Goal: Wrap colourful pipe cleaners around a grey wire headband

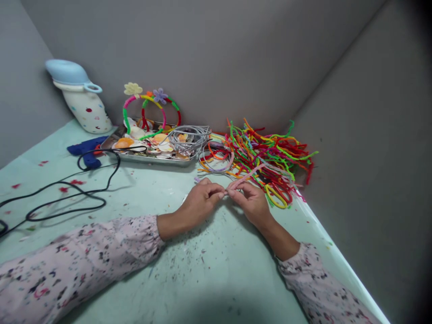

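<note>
My right hand [251, 202] is closed in a pinch on a pale pink pipe cleaner [249, 173], whose free length slants up and right over the pile. Fingertip to fingertip with it, my left hand [204, 198] is also pinched shut. What lies between the left fingers is too small to make out. Just behind both hands, a thin wire hoop [232, 158], partly covered in pink and orange, lies on the table. Loose pipe cleaners [270, 153] in red, green, orange and yellow are heaped beyond my right hand.
A metal tray [158, 159] holds scraps and a coil of grey wire [191, 137]. Two colourful hoops with flowers [160, 95] stand in it. To the left are a blue glue gun [88, 148], its black cord [97, 191] and a bottle [86, 108]. Grey walls [209, 58] enclose the table.
</note>
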Motion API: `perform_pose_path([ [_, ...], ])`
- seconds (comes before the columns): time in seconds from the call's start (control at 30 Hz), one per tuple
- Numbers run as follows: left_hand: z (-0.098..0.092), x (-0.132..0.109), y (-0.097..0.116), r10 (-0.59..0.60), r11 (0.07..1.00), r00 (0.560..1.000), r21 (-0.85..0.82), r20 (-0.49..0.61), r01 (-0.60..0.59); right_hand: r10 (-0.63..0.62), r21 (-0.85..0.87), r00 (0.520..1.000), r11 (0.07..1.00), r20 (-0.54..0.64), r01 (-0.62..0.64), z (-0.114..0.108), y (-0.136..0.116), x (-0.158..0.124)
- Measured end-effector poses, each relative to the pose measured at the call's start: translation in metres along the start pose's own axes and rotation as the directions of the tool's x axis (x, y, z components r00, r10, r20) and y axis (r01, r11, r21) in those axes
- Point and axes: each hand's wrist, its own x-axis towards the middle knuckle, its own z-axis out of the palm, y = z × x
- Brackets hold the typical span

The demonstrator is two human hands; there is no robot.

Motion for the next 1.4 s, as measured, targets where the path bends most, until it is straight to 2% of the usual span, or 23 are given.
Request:
perform_pose_path([
  [0.33, 0.001, 0.0, -0.003, -0.008, 1.0, 1.0, -0.028, -0.028, 0.007, -0.171, -0.061, 0.983, 0.983, 0.069, 0.175, -0.001, -0.004, -0.001],
  [0.57, 0.001, 0.0, -0.001, -0.022, 0.999, 0.999, -0.03, -0.028, 0.021, -0.33, -0.21, 0.928, 0.908, 0.173, 0.362, -0.004, -0.004, 0.0],
  [0.77, 0.002, 0.002, -0.007, -0.004, 1.0, 1.0, -0.024, -0.001, 0.004, -0.388, -0.25, 0.882, 0.856, 0.268, 0.452, -0.008, 0.0, 0.0],
  [0.83, 0.002, 0.002, -0.008, -0.014, 1.0, 1.0, -0.018, 0.006, 0.014, -0.384, -0.221, 0.88, 0.866, 0.279, 0.448, -0.009, 0.002, -0.001],
  [0.97, 0.001, 0.002, -0.007, -0.023, 0.999, 1.0, -0.027, 0.008, 0.023, -0.316, -0.101, 0.924, 0.934, 0.218, 0.343, -0.012, 0.008, 0.0],
  [1.07, 0.0, 0.001, -0.005, -0.025, 0.999, 1.0, -0.039, 0.007, 0.026, -0.262, -0.037, 0.94, 0.96, 0.219, 0.276, -0.013, 0.01, 0.0],
  [1.2, 0.001, 0.001, -0.005, -0.04, 0.996, 0.999, -0.083, -0.014, 0.038, -0.167, -0.106, 0.968, 0.976, 0.186, 0.189, -0.011, 0.005, 0.001],
  [1.4, 0.004, 0.0, -0.007, -0.081, 0.98, 0.996, -0.184, -0.042, 0.072, -0.107, -0.205, 0.965, 0.966, 0.241, 0.158, -0.008, -0.001, 0.003],
])
